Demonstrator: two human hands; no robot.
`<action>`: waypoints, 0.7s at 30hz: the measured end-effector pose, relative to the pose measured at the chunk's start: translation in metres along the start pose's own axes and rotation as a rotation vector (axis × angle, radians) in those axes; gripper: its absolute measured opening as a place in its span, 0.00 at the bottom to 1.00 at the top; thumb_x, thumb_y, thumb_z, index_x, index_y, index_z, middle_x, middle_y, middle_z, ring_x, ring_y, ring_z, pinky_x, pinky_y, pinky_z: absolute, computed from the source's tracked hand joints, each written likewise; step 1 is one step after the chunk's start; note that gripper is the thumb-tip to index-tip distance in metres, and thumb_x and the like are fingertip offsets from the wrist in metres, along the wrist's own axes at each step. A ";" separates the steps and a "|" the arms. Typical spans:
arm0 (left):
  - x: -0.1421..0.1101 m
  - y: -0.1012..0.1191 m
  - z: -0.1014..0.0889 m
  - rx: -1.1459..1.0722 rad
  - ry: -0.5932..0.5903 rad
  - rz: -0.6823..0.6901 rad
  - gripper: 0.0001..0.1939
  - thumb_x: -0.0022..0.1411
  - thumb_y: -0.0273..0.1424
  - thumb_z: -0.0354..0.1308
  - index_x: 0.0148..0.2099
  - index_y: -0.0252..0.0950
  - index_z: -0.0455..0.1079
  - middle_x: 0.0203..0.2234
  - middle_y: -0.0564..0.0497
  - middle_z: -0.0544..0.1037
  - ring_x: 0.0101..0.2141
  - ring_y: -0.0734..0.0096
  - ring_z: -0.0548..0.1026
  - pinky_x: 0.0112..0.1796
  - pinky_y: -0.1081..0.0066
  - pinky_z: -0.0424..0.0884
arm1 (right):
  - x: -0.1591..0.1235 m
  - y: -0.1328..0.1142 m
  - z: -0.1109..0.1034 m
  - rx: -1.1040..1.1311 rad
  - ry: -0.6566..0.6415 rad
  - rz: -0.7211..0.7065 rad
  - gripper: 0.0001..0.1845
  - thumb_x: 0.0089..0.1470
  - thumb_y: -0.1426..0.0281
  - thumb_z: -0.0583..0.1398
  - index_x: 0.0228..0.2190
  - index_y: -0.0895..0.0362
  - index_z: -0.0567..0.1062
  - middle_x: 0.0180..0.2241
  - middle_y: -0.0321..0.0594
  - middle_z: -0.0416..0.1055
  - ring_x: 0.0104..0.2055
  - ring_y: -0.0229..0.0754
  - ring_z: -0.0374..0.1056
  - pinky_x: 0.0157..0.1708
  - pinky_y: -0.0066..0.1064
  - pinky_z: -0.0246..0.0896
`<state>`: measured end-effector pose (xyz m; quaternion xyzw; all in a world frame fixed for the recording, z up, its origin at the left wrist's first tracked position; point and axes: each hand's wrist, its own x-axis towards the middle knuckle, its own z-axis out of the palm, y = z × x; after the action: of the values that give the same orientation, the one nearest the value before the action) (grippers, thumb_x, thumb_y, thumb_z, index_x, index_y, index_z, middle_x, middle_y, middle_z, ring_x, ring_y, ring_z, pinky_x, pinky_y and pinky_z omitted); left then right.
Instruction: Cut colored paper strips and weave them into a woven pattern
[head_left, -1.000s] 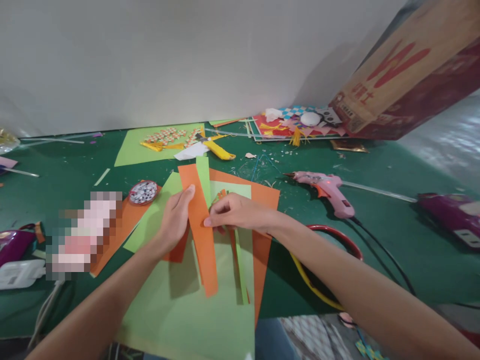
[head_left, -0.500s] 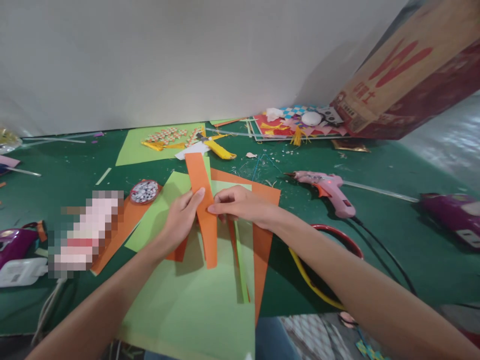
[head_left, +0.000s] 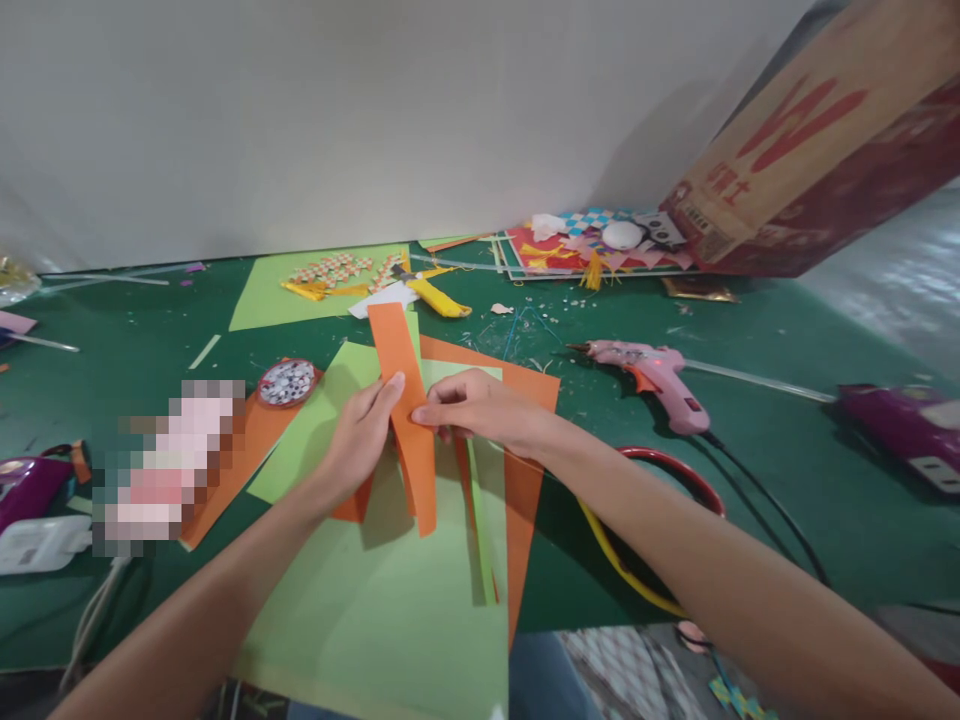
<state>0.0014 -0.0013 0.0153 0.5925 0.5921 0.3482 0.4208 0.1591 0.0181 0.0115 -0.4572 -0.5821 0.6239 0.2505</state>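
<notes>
Between my two hands, above the green paper sheet (head_left: 390, 610), an orange paper strip (head_left: 411, 440) stands lengthwise, with a light green edge showing behind its upper right side. My left hand (head_left: 364, 430) is closed on the strip's left edge, thumb on its face. From the right, my right hand (head_left: 480, 410) pinches the other edge a little lower, its far fingertips partly hidden. Below my right hand lies a narrow green and orange strip (head_left: 484, 535). More orange paper (head_left: 529, 520) sticks out from under the green sheet.
A pink hot glue gun (head_left: 652, 375) lies to the right, its black cord trailing forward. Near it are a red and yellow ring (head_left: 607, 540) and a large paper bag (head_left: 817, 150). A round dish (head_left: 289, 384), yellow-handled pliers (head_left: 442, 297) and a white charger (head_left: 45, 545) lie farther left.
Almost nothing differs; both hands keep their grip on the orange strip, and its lower end looks slightly turned. The whole view has shifted a few pixels.
</notes>
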 end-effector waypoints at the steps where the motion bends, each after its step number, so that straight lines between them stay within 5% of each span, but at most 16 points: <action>1: 0.001 -0.002 0.000 -0.009 -0.002 0.009 0.19 0.64 0.40 0.48 0.23 0.37 0.60 0.21 0.52 0.65 0.27 0.68 0.63 0.28 0.71 0.62 | 0.000 0.000 0.000 0.004 0.005 0.002 0.18 0.39 0.60 0.68 0.14 0.57 0.69 0.15 0.31 0.64 0.21 0.32 0.61 0.22 0.28 0.46; 21: 0.002 -0.006 0.002 -0.052 0.003 0.015 0.19 0.63 0.40 0.48 0.22 0.38 0.57 0.19 0.54 0.63 0.24 0.70 0.63 0.27 0.70 0.60 | -0.001 -0.001 0.002 0.027 0.011 -0.005 0.19 0.37 0.60 0.69 0.13 0.57 0.67 0.14 0.30 0.63 0.19 0.31 0.60 0.21 0.27 0.48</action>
<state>0.0011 0.0007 0.0090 0.5854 0.5791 0.3674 0.4324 0.1576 0.0168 0.0125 -0.4557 -0.5736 0.6285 0.2613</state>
